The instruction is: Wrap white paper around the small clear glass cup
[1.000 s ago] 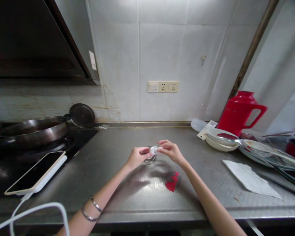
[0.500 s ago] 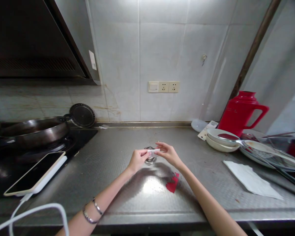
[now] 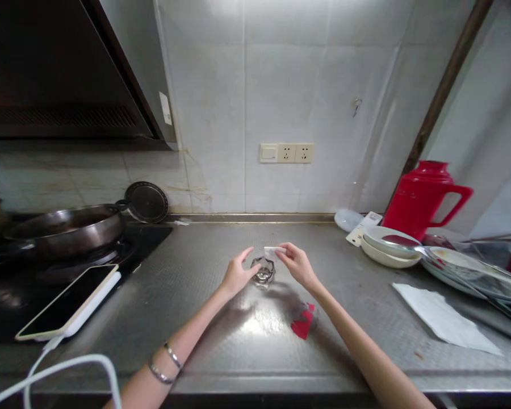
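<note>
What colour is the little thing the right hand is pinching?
The small strip in the right hand is white, best seen in the head view.

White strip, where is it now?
In the head view, the white strip is near the middle, pinched by the right hand, just above the shiny round object in the picture, right of the left hand.

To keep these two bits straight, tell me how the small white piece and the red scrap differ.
The small white piece is pinched in the right hand; the red scrap lies on the metal counter. The white piece shows a fairly straight top edge, while the red scrap has a ragged outline. Both are small.
</note>
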Demonstrator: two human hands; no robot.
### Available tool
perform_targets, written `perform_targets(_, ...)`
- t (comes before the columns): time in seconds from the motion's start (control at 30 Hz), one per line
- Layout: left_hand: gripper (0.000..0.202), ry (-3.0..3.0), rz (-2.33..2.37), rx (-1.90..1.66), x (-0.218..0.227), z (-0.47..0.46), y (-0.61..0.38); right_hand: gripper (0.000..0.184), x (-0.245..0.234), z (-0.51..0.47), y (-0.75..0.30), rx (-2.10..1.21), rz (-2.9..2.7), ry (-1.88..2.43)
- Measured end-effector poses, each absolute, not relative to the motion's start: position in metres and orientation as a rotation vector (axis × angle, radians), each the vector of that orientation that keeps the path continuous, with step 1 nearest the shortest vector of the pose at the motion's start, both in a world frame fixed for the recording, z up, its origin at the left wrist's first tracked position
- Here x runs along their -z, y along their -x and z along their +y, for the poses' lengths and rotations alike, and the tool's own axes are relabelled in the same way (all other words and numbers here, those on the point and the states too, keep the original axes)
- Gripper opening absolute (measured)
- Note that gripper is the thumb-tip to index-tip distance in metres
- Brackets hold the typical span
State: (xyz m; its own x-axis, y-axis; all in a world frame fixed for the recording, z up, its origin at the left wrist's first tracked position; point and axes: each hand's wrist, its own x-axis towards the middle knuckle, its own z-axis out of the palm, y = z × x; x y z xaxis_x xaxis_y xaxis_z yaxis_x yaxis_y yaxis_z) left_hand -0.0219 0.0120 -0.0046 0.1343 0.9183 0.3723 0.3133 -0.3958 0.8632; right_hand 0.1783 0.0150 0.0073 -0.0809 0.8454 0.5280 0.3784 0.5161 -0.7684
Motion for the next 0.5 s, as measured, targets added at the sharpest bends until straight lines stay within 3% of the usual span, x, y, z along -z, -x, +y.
perform_targets(0.13, 0.104, -1.820, 1.235, -1.069, 0.016, 0.023, 0.020, 0.021, -0.015, 0.023, -0.178, -0.208, -2.037, 1.001)
perform_targets(0.23, 0.118, -1.790, 1.169, -1.011, 0.032, 0.031, 0.014, 0.028, -0.017, 0.028, -0.177, -0.065, -2.322, 0.910)
perform_targets(0.37, 0.119, -1.761, 1.138, -1.019, 0.048, 0.038, 0.008, 0.035, -0.017, 0.028, -0.178, 0.022, -2.483, 0.898)
perform_targets(0.5, 0.102, -1.830, 1.194, -1.004, 0.047, 0.038, 0.007, 0.035, -0.017, 0.024, -0.182, 0.062, -2.554, 0.922)
